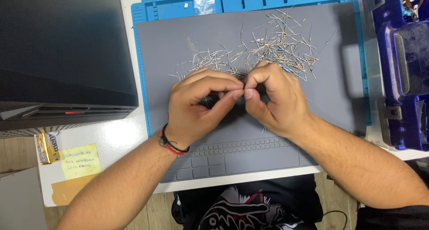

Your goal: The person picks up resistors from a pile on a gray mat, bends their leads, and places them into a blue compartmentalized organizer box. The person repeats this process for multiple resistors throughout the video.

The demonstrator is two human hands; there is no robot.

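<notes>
My left hand (196, 105) and my right hand (275, 98) meet fingertip to fingertip over the middle of a grey work mat (178, 47). Both pinch something small and thin between thumb and forefinger, probably a wire-leaded resistor; the fingers mostly hide it. Just beyond the hands lies a loose pile of thin wire-leaded resistors (272, 44), spread across the mat's far half. A red and black cord bracelet (172, 145) circles my left wrist.
A blue tray mat (170, 9) lies under the grey one, with a small plastic bag (204, 0) at its far edge. A dark box (62, 56) stands at left, a blue device (397, 73) at right. A yellow sticky note (80, 161) and a snack wrapper (47, 147) sit near left.
</notes>
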